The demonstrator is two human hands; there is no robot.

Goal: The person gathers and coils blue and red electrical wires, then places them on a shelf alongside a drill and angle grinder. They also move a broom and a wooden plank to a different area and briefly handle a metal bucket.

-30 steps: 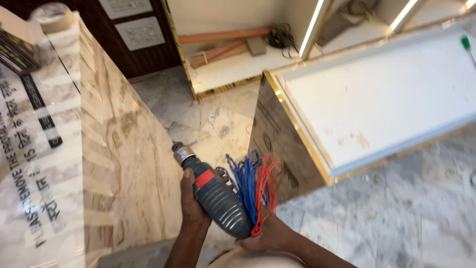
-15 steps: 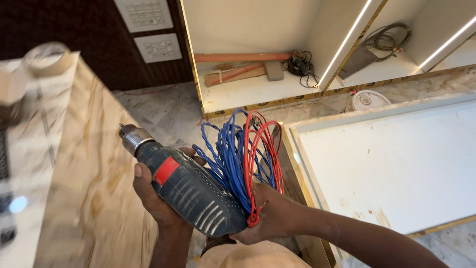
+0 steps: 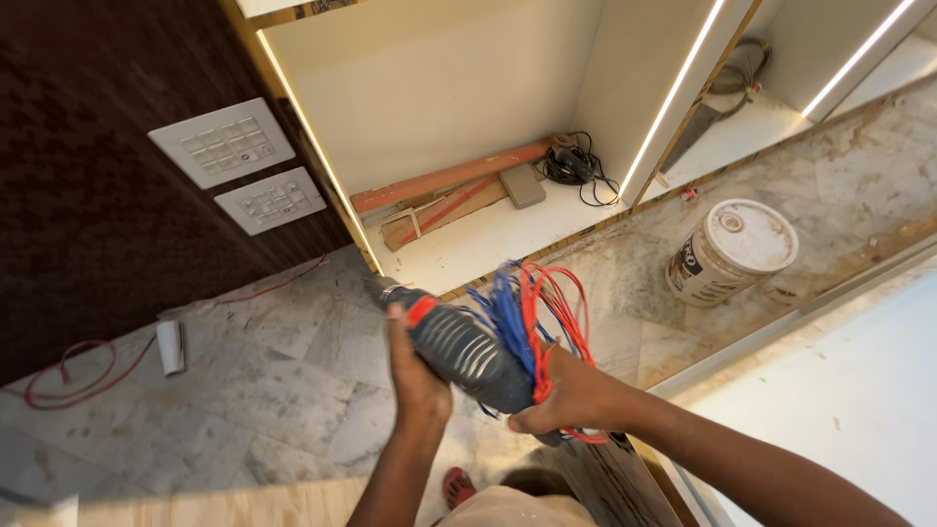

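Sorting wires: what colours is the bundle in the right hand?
Blue and red wire bundle, seen in the head view.

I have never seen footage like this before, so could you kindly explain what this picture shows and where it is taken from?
The camera sits on a person's head and looks down at their two bare hands. The left hand grips the body of a power drill. The right hand holds its rear end together with a bundle of blue and red wires. Below is a marble floor with a white bucket, and an open white cabinet holding wood strips and cables.
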